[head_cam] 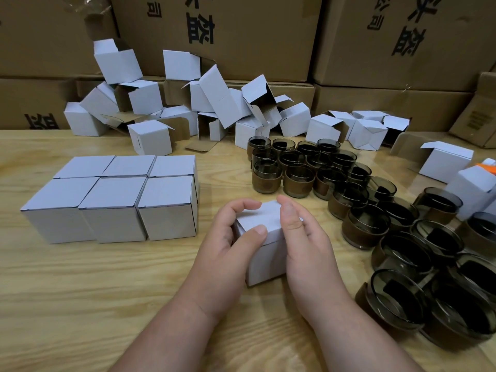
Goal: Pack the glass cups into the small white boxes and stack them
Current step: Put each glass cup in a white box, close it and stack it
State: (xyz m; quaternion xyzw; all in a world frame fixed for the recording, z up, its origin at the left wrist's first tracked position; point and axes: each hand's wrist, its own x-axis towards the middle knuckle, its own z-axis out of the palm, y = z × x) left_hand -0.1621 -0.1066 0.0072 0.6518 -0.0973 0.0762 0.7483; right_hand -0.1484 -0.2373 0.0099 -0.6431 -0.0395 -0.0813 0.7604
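Note:
A small white box [264, 248] stands on the wooden table [80, 291] in front of me, its lid closed. My left hand [228, 245] grips its left side, thumb on the lid's front edge and fingers curled over the top. My right hand [306, 237] holds its right side, with a finger lying across the lid. Several closed white boxes [115, 200] stand in two tidy rows at the left. Several dark smoked glass cups [362, 205] with brown bands crowd the table at the right. What is inside the held box is hidden.
A heap of open, empty white boxes [214, 108] lies along the back of the table. More open boxes [445, 162] sit at the far right. Large brown cartons [241, 36] with black print form a wall behind.

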